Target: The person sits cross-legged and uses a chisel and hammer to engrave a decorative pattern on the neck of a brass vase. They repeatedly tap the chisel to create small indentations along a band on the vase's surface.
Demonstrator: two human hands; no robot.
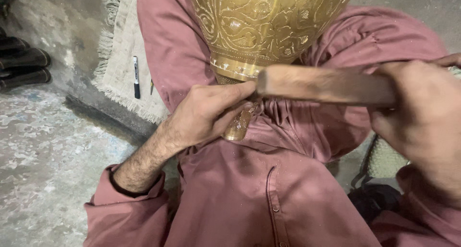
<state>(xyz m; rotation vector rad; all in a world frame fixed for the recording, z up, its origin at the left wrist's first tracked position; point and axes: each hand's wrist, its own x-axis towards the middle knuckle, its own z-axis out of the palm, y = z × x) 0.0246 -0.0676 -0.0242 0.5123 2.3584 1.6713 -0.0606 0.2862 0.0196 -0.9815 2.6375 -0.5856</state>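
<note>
Clearly, in the head view, the brass vessel (261,26) lies across the person's lap at twelve o'clock, its wide body already covered with engraved scrolls and flowers, while the smooth band and narrow neck just below look plainer; judging from that, most of the body's pattern is cut and the work now sits at the neck. The left hand (204,115), near the centre, is pinched around a small tool I cannot make out, its fingertips pressed against the neck of the vessel. The right hand (422,112), at three o'clock, is clenched around the wooden handle (326,86) of a striking tool, whose blurred end hangs just over the left hand's fingers. At ten o'clock a fringed mat (122,55) carries a marker pen (136,76), white and dark, its print too small to tell. Dark shoes (21,64) lie at nine o'clock on the concrete floor (43,151). No package or sign shows.
</note>
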